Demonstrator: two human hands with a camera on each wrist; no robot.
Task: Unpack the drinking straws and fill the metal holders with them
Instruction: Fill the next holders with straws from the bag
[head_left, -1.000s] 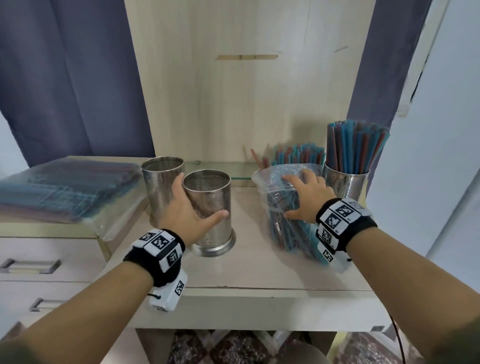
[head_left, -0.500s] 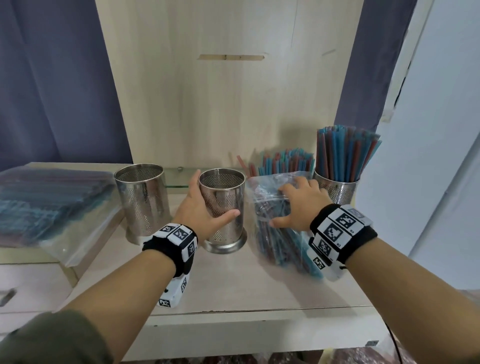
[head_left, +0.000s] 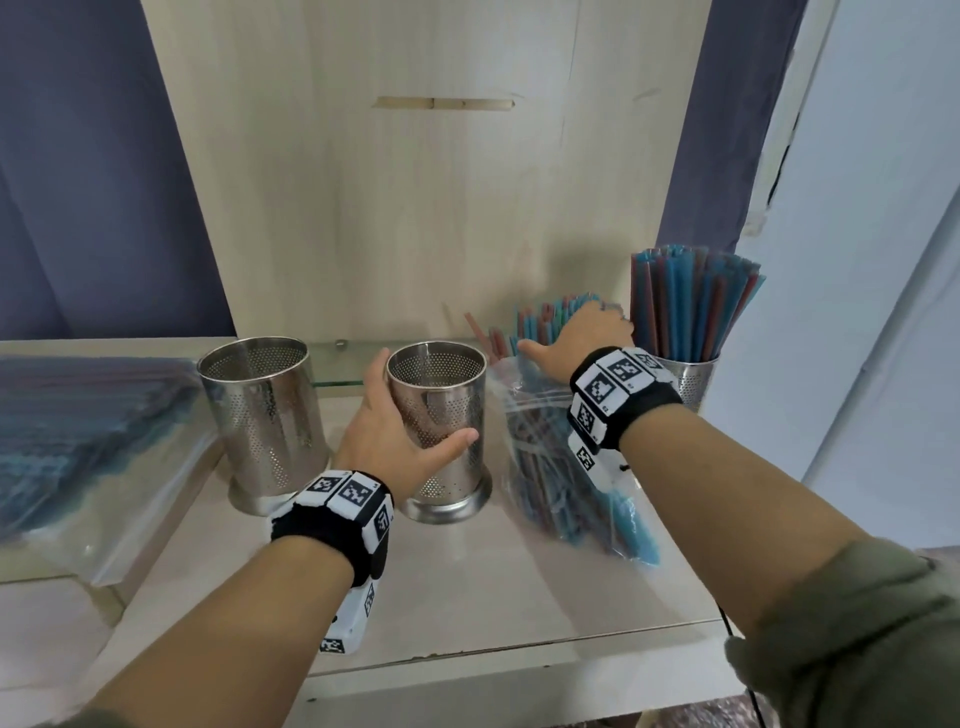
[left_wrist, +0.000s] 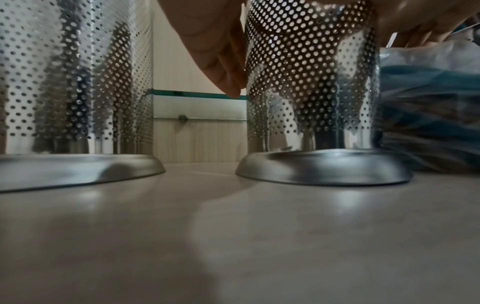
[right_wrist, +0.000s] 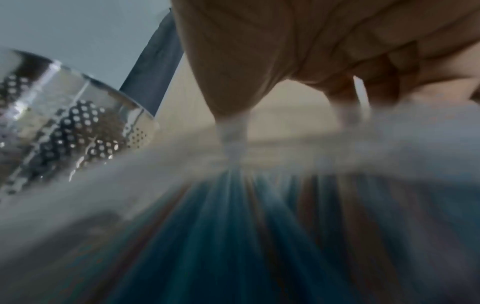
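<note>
Gripped by my left hand (head_left: 426, 400), the middle perforated metal holder (head_left: 441, 457) stands empty on the shelf, thumb across its front and fingers (left_wrist: 223, 61) behind it. A second empty holder (head_left: 262, 415) stands just to its left. Right of them an open clear bag of blue and red straws (head_left: 561, 467) leans back. My right hand (head_left: 571, 330) reaches over the straw ends (head_left: 540, 312) sticking out of the bag, thumb spread left, fingers curled over them. The right wrist view is blurred. A third holder (head_left: 685, 374) at the far right is full of straws (head_left: 691, 301).
Sealed flat packs of straws (head_left: 78, 426) lie on the drawer unit at the left. A wooden back panel (head_left: 415, 208) closes the shelf behind the holders. The shelf's front edge (head_left: 519, 649) is near my forearms. Dark curtains hang on both sides.
My right hand has slid from the bag's middle up to the straw ends at its open top. The left hand keeps its grip on the middle holder. The head camera has moved closer.
</note>
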